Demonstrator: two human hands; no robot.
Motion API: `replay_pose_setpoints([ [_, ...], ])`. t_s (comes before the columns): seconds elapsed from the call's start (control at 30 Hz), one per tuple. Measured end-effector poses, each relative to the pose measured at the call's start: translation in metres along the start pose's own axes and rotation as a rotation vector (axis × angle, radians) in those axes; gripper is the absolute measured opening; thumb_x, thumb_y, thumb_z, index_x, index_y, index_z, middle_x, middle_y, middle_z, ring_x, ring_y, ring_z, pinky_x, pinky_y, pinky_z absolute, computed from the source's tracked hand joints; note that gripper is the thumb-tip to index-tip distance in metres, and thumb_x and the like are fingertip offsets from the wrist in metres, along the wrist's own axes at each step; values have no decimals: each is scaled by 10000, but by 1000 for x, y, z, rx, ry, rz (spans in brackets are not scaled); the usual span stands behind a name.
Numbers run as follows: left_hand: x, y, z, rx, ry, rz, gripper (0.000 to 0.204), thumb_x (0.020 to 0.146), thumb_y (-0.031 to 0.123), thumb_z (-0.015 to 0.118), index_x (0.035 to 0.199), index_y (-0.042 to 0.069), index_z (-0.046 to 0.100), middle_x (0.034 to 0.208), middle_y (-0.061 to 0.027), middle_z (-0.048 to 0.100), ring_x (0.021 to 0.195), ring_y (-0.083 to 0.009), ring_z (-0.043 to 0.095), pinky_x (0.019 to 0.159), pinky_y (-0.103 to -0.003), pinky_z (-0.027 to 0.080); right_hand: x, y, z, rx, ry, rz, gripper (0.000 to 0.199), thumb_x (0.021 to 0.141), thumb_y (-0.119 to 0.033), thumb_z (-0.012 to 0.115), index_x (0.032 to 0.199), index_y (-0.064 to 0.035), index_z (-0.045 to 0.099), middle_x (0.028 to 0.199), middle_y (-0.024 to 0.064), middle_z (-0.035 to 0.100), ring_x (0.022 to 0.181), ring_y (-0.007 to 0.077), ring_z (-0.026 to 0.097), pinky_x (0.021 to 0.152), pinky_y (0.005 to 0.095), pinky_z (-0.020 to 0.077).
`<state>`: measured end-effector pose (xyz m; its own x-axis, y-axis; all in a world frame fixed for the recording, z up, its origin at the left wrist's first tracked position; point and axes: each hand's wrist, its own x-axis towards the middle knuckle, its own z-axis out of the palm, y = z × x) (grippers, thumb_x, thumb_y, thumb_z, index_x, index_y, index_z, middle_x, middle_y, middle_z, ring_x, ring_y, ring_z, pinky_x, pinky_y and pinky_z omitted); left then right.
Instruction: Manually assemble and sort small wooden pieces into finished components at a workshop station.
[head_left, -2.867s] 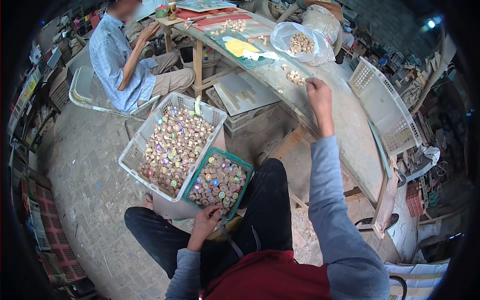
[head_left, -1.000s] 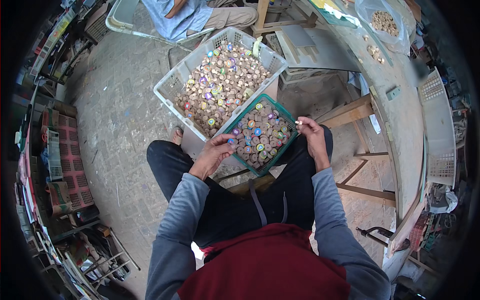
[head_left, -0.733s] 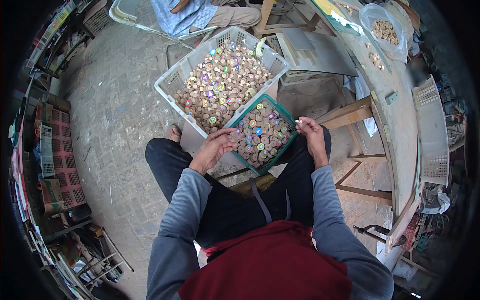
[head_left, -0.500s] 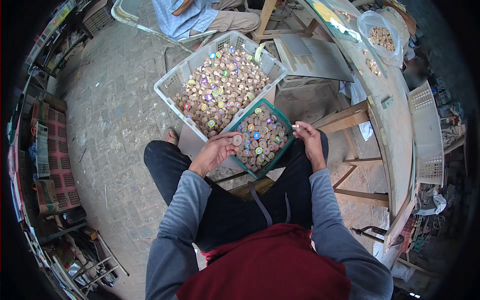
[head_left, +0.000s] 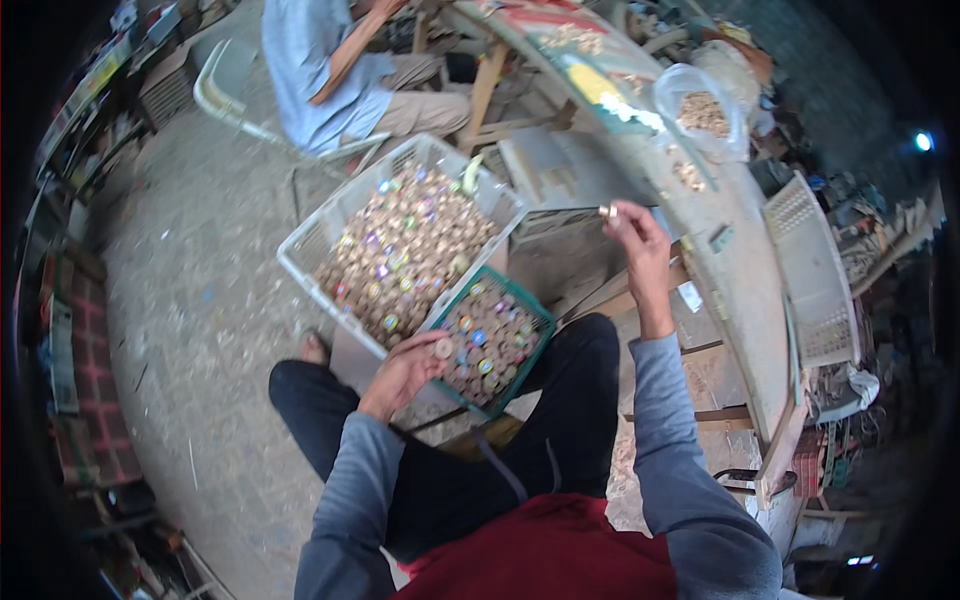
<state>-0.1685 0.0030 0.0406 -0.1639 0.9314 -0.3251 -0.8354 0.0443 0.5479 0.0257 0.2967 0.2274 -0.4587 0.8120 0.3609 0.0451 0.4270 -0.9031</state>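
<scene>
My left hand (head_left: pixel 398 378) is closed on a round wooden disc (head_left: pixel 444 348) with a small hole in its middle, beside the near left of a green basket (head_left: pixel 527 366). My right hand (head_left: pixel 643 250) is raised to the right of the baskets, thumb and fingers pinching a small pale wooden peg (head_left: pixel 607 211). The green basket, between my knees, holds many wooden discs, some with coloured faces. Against its far left side stands a larger white crate (head_left: pixel 328 299), heaped with small wooden pieces, several of them with coloured tops.
A long worktable (head_left: pixel 735 280) curves along the right, bearing a clear plastic bag (head_left: pixel 703 110) of wooden pieces and loose piles. Another person (head_left: pixel 325 75) in a blue shirt sits beyond the crate. A white perforated basket (head_left: pixel 815 270) stands at the table's far right.
My right hand has lifted up and away from the green basket toward the worktable, carrying the small peg. The left hand still holds the disc by the basket. The view has shifted.
</scene>
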Motion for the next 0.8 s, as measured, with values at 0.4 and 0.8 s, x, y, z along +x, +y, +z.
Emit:
replay_pose_setpoints([
  [0.4,8,-1,3,122,-37,-55,319,939,49,573,1253,-8,586,1062,-61,650,851,-135,636,767,-243,523,206,19,-48,-415,147,-44,276,874,-152,650,1073,37,681,841,138,713,674,164,677,626,296,522],
  [0.8,7,1,5,136,-18,-45,332,923,11,563,1253,-8,589,1080,-76,643,854,-135,638,774,-235,526,217,47,-44,-775,226,-156,307,825,-233,647,1066,-59,723,934,205,709,889,354,684,833,408,514],
])
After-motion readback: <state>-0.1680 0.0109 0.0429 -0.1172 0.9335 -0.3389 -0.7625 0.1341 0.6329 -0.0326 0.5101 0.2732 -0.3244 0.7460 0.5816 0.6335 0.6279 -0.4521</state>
